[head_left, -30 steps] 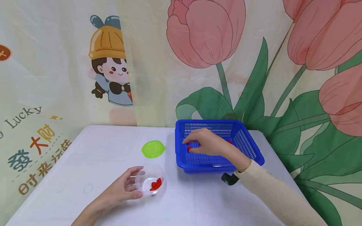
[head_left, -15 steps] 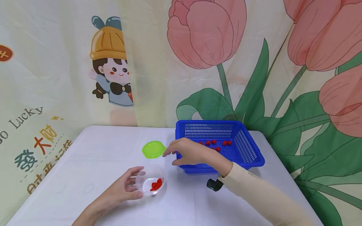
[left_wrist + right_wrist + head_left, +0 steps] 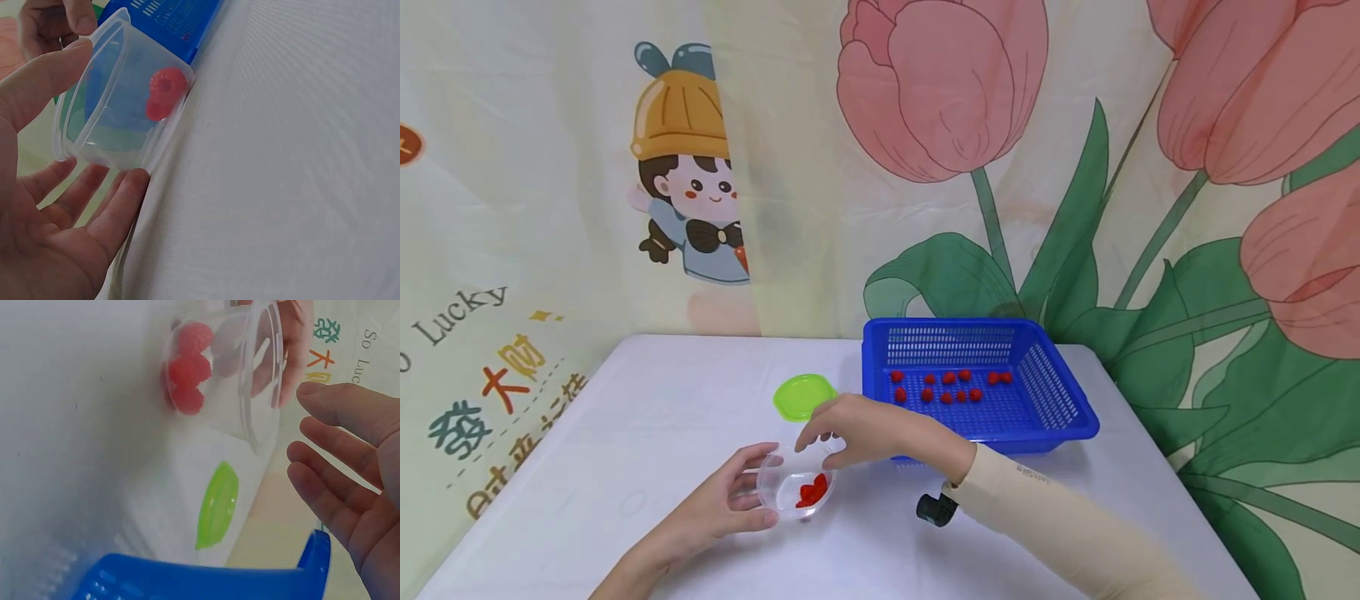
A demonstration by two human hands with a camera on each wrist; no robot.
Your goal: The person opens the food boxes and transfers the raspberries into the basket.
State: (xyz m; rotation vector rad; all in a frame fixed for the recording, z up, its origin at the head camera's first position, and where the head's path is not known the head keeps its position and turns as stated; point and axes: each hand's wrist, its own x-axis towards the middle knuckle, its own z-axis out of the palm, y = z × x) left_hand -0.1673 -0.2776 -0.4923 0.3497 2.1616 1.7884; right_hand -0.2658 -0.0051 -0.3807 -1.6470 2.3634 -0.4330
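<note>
My left hand [image 3: 730,500] holds a clear plastic tub [image 3: 767,487] by its side, the thumb at the rim and the fingers round the wall. Several red raspberries [image 3: 187,369] lie together at the bottom of the tub. Over the tub's far right rim hovers my right hand [image 3: 857,429], palm down. Its thumb and fingers are apart in the right wrist view, and no berry shows between them. More raspberries [image 3: 948,378] are spread over the floor of a blue plastic basket [image 3: 985,442] to the right.
A green lid [image 3: 803,397] lies flat on the white tablecloth [image 3: 647,417], left of the basket. Behind the table hangs a printed curtain with tulips [image 3: 951,92]. A small black camera [image 3: 936,509] hangs under the right wrist.
My right hand has come out of the basket and moved left and nearer, to above the tub, uncovering the berries in the basket. The left hand and tub have stayed in place.
</note>
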